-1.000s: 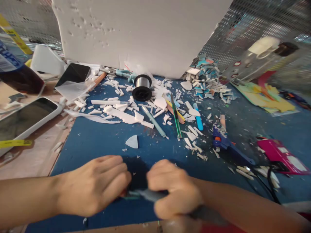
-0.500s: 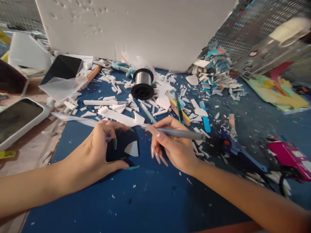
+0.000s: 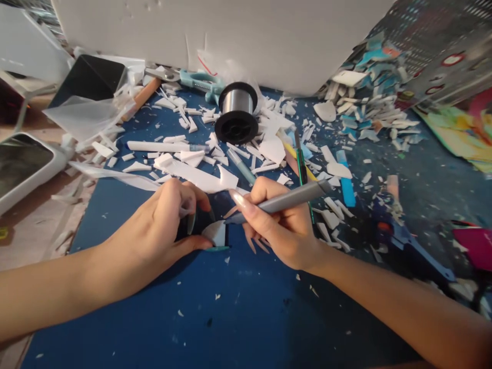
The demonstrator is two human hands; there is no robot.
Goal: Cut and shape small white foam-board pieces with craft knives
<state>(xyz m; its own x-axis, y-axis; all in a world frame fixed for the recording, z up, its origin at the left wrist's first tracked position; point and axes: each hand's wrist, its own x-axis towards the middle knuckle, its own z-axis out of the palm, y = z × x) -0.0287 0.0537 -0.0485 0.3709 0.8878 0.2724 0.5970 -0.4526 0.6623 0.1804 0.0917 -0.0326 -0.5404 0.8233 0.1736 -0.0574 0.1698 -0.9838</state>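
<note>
A small white wedge-shaped piece (image 3: 216,233), with a curved left side and a straight right edge, lies on the blue work surface (image 3: 161,318). My left hand (image 3: 165,220) curls around it, the thumb against its lower left side and the long-nailed fingers bent above. What the curled fingers touch is partly hidden. My right hand (image 3: 280,223) grips a grey pen (image 3: 294,197) between thumb and fingers. Its tip points left and meets or nearly meets the piece's upper right corner; contact cannot be told.
White scraps (image 3: 192,171) litter the surface beyond my hands, around a wire spool (image 3: 237,110), a green-edged cutter (image 3: 300,159) and teal-handled scissors (image 3: 200,82). A scrap pile (image 3: 369,97) sits at back right, a blue tool (image 3: 415,246) at right, a phone-like device (image 3: 23,164) at left.
My left thumb and fingers have closed in on the white piece. My right hand has brought the pen's tip down toward the piece's upper right corner. The view has shifted slightly.
</note>
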